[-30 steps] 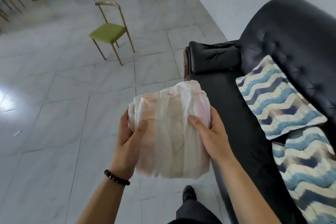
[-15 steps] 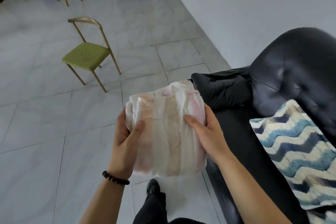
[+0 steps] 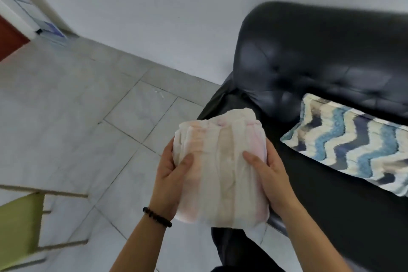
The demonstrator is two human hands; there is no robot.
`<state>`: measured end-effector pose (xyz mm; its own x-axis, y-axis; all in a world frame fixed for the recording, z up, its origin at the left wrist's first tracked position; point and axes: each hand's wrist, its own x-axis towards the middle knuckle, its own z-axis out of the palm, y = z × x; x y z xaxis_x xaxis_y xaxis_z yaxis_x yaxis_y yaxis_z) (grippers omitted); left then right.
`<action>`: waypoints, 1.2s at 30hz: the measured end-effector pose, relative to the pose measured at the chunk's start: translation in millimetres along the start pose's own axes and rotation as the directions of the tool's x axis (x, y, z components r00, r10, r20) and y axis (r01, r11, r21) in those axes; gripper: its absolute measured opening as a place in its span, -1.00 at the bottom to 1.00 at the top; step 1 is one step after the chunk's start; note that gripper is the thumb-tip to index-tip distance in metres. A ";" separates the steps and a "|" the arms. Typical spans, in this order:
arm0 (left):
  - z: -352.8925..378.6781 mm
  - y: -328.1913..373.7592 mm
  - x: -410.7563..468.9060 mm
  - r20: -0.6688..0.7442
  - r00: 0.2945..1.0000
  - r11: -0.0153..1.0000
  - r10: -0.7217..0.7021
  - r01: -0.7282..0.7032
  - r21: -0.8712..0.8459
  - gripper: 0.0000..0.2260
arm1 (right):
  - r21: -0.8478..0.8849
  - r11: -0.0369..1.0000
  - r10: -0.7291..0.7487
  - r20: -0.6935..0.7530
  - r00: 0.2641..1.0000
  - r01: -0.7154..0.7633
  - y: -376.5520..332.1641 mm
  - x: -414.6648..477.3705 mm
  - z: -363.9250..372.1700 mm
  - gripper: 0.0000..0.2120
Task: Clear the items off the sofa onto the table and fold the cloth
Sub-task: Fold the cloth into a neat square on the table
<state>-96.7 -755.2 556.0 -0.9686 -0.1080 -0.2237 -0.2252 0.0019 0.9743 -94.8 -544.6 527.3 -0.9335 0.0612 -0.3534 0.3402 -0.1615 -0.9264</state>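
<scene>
We grip the folded cloth (image 3: 220,172) between left hand (image 3: 169,174) and right hand (image 3: 272,175), fingers (image 3: 186,161) curled round it (fold looks done), so next it needs setting down flat.

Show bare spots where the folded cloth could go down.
Bare black leather sofa seat between the padded armrest and the blue zigzag cushion, just beyond the pale folded cloth. Another bare strip along the seat front, below the cushion. Crowded: back right, where the cushion lies. No table in view.
</scene>
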 end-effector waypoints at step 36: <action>26.7 -360.6 577.7 0.326 0.736 0.702 -0.594 0.275 0.657 -0.07 | 0.058 0.878 0.412 -0.595 0.690 -0.475 310.7 472.9 42.1 -0.19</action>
<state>-577.9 -791.8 74.7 -0.6134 0.2430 -0.7515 -0.4932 0.6252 0.6048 -435.3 -607.2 77.8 -0.4361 0.5617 -0.7030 0.7352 -0.2282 -0.6383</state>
